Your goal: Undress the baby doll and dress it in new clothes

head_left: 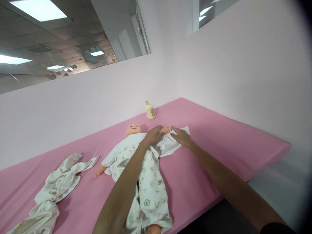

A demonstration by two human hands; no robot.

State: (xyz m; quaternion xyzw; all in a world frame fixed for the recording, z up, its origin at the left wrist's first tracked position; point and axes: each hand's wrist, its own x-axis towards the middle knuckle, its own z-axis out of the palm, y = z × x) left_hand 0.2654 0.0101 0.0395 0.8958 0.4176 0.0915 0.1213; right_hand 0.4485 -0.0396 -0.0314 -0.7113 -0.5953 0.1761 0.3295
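Observation:
A baby doll (133, 129) lies on its back, head toward the wall, in a white top and white trousers (152, 185) with green animal prints. My left hand (154, 134) is closed around the doll's arm near the wrist, and the doll's small hand (166, 128) sticks out past my fingers. On the far side of it, my right hand (181, 136) pinches the edge of a white garment (168, 146) spread beside the doll. A small label shows on this cloth. The doll's other arm (99, 170) rests out to the left, its hand bare.
A cream-coloured bottle (150, 111) stands by the wall behind the doll. On the left lies a crumpled printed baby garment (60, 183). The pink padded table (195, 178) meets white walls (97, 100) at the back and right; its front edge is near me.

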